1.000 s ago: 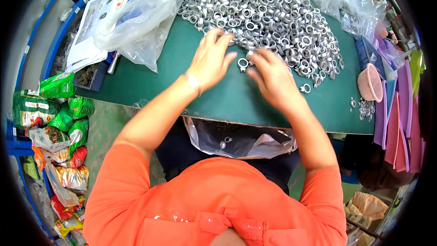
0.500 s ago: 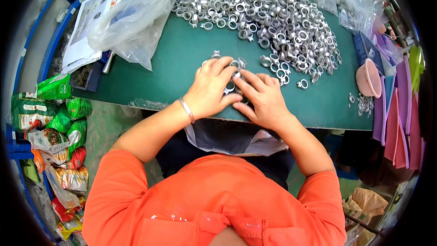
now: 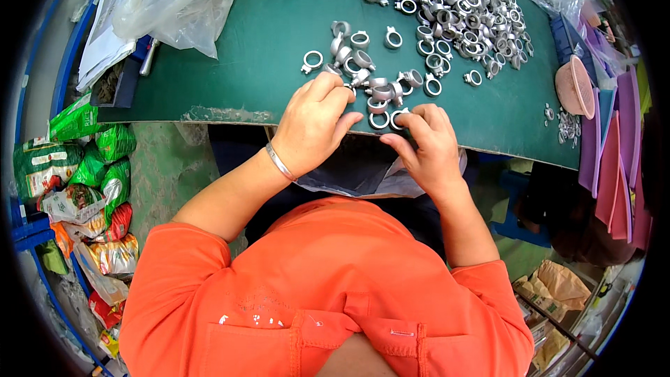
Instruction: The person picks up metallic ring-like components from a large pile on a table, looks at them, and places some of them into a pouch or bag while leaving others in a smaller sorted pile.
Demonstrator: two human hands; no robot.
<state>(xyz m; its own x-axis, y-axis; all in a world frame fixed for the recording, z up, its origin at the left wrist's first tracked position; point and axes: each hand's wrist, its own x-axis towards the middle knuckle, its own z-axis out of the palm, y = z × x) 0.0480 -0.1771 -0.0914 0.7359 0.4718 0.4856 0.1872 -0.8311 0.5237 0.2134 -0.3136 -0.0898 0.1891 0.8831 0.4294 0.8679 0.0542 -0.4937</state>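
A loose cluster of small silver-grey metal rings (image 3: pixel 379 92), each with a short stub on its side, lies by the near edge of the green table (image 3: pixel 272 49). My left hand (image 3: pixel 307 126) is at the cluster's left side, fingers bent onto the rings and thumb held apart from them. At the right side, the thumb and forefinger of my right hand (image 3: pixel 431 145) close on one metal ring (image 3: pixel 397 119) at the table edge. My fingers partly cover that ring. Just below the edge, an open pale bag (image 3: pixel 398 185) with a dark inside sits at my lap.
A large heap of the same rings (image 3: pixel 460 10) fills the far right of the table. A clear plastic bag (image 3: pixel 185 10) and papers (image 3: pixel 112 35) lie at far left. A pink basket (image 3: pixel 576 87) stands at the right, near small metal parts (image 3: pixel 569 128).
The view has shifted, so the table edge sits higher. My hands have moved apart, and the rings formerly under them now lie spread in view. My right hand has closed on a ring.
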